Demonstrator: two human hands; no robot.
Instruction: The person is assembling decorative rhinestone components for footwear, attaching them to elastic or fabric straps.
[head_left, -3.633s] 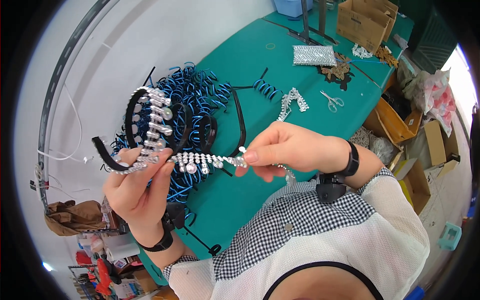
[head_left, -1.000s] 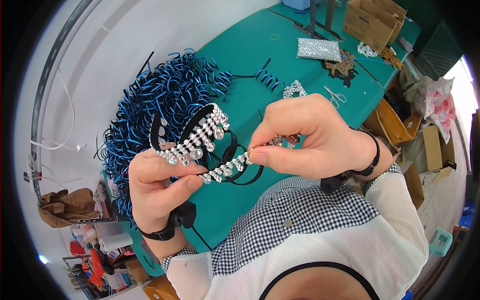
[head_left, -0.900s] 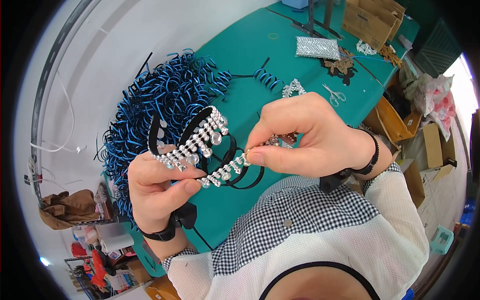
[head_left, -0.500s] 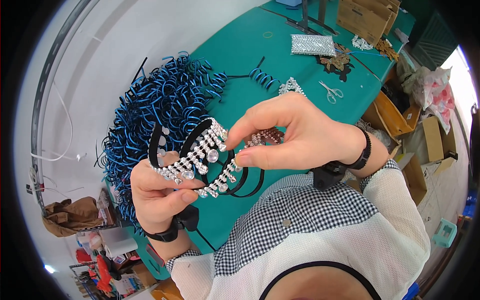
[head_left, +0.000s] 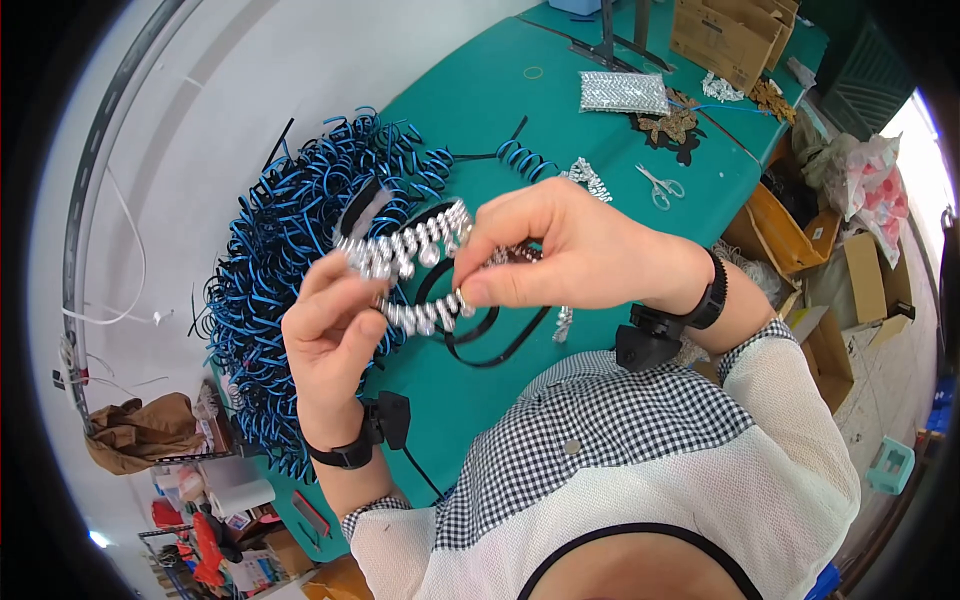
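Observation:
Between my hands is a length of silver rhinestone trim [head_left: 420,240] with drop-shaped stones, lying along black bands that curve into loops. My right hand [head_left: 570,245] is closed, pinching the trim between thumb and fingers; more stones show below its fingers, and a short silver strand hangs under the palm. My left hand [head_left: 335,335] grips the trim's left part, thumb apart below and fingers above, slightly blurred. Black loops [head_left: 490,350] dangle below the trim. Behind it spreads a big heap of blue-and-black curled ribbon [head_left: 290,240].
On the green table [head_left: 480,90], scissors [head_left: 660,187], a piece of silver trim [head_left: 590,178], a packet of clear stones [head_left: 623,93] and a gold-and-black appliqué [head_left: 668,125] lie to the right. A cardboard box [head_left: 730,40] stands at the far right. Cartons and bags crowd the floor.
My left hand has moved right and slightly up, with the trim's left part swinging along. The dangling black loops have shifted right. A silver strand now shows beneath my right hand.

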